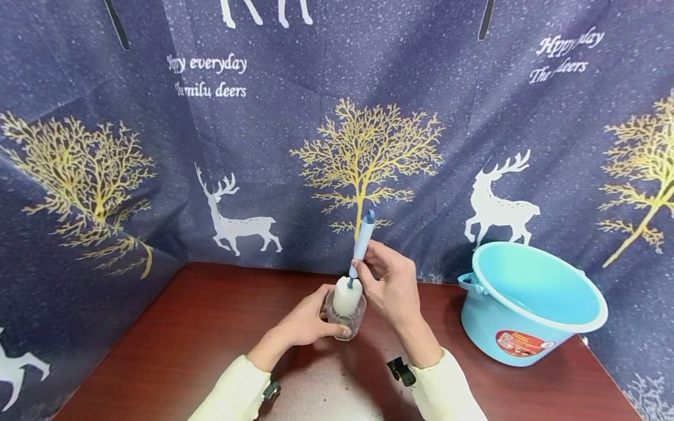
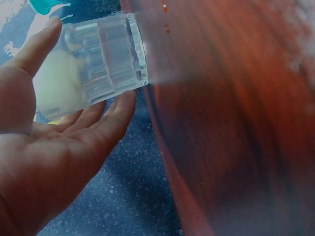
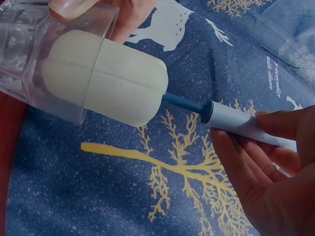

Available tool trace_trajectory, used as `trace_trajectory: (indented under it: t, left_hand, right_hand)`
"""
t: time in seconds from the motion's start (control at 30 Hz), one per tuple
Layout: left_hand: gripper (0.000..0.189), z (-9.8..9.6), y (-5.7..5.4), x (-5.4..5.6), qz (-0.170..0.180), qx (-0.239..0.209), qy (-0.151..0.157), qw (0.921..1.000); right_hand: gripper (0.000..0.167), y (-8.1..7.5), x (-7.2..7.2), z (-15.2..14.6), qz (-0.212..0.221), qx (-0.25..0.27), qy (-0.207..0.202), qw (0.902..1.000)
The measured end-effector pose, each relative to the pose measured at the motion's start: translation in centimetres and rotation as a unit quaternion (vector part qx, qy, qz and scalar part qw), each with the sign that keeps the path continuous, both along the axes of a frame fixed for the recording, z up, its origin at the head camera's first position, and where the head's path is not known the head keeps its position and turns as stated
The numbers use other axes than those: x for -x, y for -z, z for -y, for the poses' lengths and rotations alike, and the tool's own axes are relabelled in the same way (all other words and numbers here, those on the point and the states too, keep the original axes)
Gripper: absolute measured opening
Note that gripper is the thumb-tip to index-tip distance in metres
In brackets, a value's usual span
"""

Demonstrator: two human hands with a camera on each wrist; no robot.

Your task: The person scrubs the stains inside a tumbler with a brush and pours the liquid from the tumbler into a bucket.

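Note:
My left hand (image 1: 305, 320) holds a clear faceted cup (image 1: 354, 323), thumb on the near side and fingers around the far side. In the left wrist view the cup (image 2: 115, 54) lies between thumb and fingers. My right hand (image 1: 392, 283) pinches the pale blue handle (image 1: 363, 242) of a sponge cup brush. Its white sponge head (image 3: 123, 78) is partly inside the cup, with the outer end sticking out of the mouth. A dark blue stem (image 3: 182, 102) joins sponge and handle.
A light blue bucket (image 1: 474, 318) with a red label stands on the right of the dark red wooden table (image 1: 210, 316). Behind the table hangs a navy cloth (image 1: 295, 70) printed with deer and golden trees. A few small drops (image 2: 166, 30) lie on the tabletop.

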State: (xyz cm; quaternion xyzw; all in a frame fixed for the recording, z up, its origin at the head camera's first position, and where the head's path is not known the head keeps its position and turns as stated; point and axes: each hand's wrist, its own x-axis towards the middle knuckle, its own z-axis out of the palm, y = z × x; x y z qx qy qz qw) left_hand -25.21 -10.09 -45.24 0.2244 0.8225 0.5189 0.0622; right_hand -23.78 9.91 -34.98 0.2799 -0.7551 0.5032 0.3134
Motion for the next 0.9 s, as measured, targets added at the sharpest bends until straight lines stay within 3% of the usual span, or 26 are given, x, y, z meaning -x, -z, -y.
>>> trace_trajectory:
  t: [0.9]
  left_hand:
    - [0.081,0.05,-0.18,-0.16,-0.013,0.017,0.000,0.9998]
  right_hand:
    - [0.034,-0.40,-0.53,-0.22,-0.027,-0.031,0.010,0.9991]
